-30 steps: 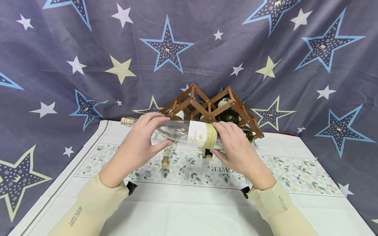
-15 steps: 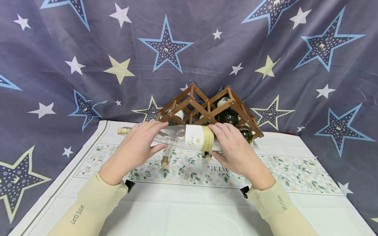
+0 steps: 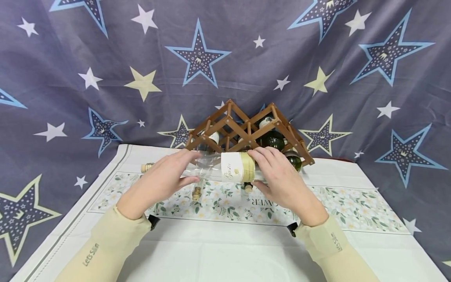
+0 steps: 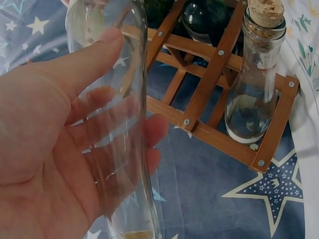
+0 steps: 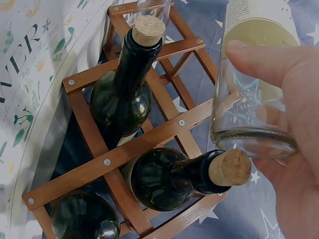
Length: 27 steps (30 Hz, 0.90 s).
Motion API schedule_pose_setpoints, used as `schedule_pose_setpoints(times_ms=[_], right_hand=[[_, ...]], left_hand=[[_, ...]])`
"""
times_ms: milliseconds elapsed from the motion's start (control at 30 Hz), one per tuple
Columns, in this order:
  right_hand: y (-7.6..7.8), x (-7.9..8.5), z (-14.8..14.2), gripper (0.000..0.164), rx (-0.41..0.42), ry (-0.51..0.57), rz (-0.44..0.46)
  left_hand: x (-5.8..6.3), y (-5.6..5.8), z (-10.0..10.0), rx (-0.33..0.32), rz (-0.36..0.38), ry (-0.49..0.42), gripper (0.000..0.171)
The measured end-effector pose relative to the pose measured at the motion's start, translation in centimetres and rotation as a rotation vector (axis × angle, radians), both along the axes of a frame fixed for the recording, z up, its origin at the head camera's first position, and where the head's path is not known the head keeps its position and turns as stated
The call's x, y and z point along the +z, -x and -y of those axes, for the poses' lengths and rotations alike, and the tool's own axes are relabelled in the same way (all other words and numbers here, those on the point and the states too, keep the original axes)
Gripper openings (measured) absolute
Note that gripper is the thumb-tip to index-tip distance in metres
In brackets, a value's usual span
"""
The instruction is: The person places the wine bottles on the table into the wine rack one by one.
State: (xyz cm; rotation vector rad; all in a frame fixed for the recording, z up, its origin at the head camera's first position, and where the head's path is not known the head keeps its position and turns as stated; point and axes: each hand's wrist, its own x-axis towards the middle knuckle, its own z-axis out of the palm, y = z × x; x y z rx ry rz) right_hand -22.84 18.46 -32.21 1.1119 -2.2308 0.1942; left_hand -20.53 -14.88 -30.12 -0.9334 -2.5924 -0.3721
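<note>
Both hands hold a clear glass wine bottle (image 3: pixel 237 167) sideways in front of the wooden rack, its cork end pointing left. My left hand (image 3: pixel 160 180) grips the neck and shoulder; in the left wrist view its thumb and fingers wrap the glass (image 4: pixel 119 164). My right hand (image 3: pixel 282 182) grips the base end, thumb on the near side, beside the white and yellow-green label. The brown lattice wine rack (image 3: pixel 250 141) stands behind. It holds dark green corked bottles (image 5: pixel 122 99) and another clear corked bottle (image 4: pixel 251 94).
A white tablecloth (image 3: pixel 218 250) with a floral band covers the table. The corked neck (image 3: pixel 196 193) of the racked clear bottle and a dark bottle's neck (image 3: pixel 248 187) stick out toward me. A grey star-patterned curtain (image 3: pixel 225 51) hangs close behind the rack.
The held bottle has come down slightly and nearer to me, shifting a little left and staying sideways. Its label has turned slightly. Both hands keep their grip.
</note>
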Motion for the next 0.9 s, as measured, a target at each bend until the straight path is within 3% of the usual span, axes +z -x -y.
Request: schedule_pose_setpoints(times_ms=[400, 900], right_hand=[[0.5, -0.2, 0.0, 0.090, 0.001, 0.042, 0.004], [0.7, -0.1, -0.2, 0.088, -0.010, 0.141, -0.052]], left_hand=[[-0.4, -0.1, 0.2, -0.029, 0.044, -0.007, 0.058], [-1.3, -0.6, 0.8, -0.005, 0.163, -0.053, 0.059]])
